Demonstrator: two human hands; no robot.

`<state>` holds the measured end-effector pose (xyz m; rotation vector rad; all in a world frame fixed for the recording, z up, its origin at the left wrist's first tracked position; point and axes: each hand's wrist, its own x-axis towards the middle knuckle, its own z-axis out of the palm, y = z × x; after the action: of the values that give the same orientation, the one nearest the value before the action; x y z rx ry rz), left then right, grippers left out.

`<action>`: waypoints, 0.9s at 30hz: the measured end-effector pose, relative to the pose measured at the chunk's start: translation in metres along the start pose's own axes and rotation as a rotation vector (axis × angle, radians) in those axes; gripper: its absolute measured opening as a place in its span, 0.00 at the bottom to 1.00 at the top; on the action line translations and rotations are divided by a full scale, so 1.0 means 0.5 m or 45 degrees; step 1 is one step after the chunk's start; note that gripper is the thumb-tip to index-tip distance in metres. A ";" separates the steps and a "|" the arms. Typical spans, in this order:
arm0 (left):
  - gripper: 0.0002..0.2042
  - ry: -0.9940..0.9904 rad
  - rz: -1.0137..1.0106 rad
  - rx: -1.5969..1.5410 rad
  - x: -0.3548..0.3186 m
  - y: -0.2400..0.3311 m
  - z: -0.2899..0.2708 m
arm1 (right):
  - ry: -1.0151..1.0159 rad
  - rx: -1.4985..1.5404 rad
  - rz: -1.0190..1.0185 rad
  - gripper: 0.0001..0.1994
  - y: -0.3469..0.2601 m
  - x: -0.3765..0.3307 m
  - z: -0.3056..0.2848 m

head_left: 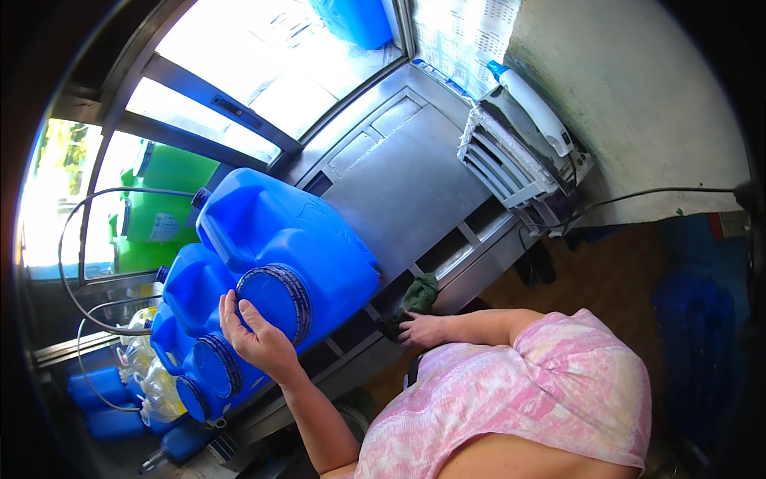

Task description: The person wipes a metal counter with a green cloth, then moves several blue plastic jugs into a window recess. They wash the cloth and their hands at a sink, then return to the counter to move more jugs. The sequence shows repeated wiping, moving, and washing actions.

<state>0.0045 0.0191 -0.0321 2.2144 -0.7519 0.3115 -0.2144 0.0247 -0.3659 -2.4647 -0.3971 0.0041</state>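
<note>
My left hand (259, 339) is raised beside the round ribbed cap (275, 303) of the largest blue jug (279, 219), its fingers stretched out and the thumb apart. The fingertips are at the cap's near rim; whether they touch it I cannot tell. This jug lies with its cap turned toward me. My right hand (424, 330) is at the edge of the metal counter, fingers curled on a bunched dark green cloth (420, 293). Left of the large jug are a second blue jug (195, 287) and a smaller blue jug (170, 343).
The steel counter (407, 176) runs under the window. A white slatted rack (511, 160) with a white cylindrical device (538, 112) stands at the wall. Thin hoses (76, 199) loop toward the jugs. Green containers (163, 207) show behind glass; yellowish clear bottles (159, 387) stand lower left.
</note>
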 end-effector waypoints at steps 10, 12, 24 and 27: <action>0.15 -0.006 0.016 0.035 -0.005 0.004 -0.001 | 0.367 -0.314 1.225 0.35 0.057 -0.495 -0.063; 0.15 0.009 -0.013 0.023 -0.007 0.005 -0.001 | 0.556 -0.046 1.641 0.34 0.051 -0.522 -0.080; 0.14 0.084 0.082 0.066 -0.005 0.002 -0.003 | 0.661 0.350 1.319 0.10 0.102 -0.230 -0.519; 0.15 0.086 0.051 0.063 -0.005 0.007 -0.004 | 0.819 0.203 1.038 0.11 0.117 -0.137 -0.541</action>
<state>0.0001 0.0197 -0.0296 2.2259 -0.7598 0.4264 -0.2366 -0.1991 -0.1910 -2.1464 0.8412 -0.3847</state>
